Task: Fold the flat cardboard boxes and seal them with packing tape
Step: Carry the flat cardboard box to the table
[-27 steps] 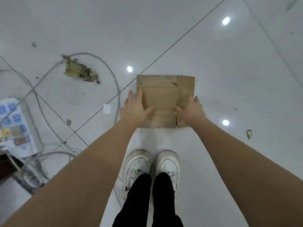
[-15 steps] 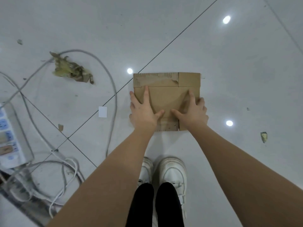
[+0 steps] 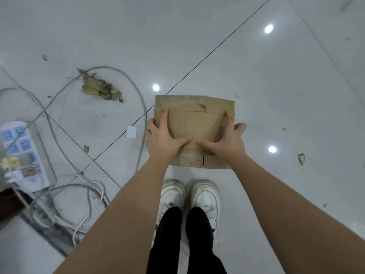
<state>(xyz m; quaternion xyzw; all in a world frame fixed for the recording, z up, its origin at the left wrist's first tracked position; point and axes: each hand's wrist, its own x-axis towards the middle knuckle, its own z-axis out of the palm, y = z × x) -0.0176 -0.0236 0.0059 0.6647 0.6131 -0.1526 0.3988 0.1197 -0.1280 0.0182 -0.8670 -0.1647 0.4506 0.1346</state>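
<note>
Hands (image 3: 164,139) wider apart on cardboard (image 3: 194,107)

cardboard box (image 3: 194,123): middle and near flaps partly covered by left hand (image 3: 162,139) and right hand (image 3: 227,141)
power strip (image 3: 23,155): blurred, cut by left edge
plug (image 3: 8,162): perhaps yellowish, too smeared to tell
legs (image 3: 185,240): cut off below
</note>
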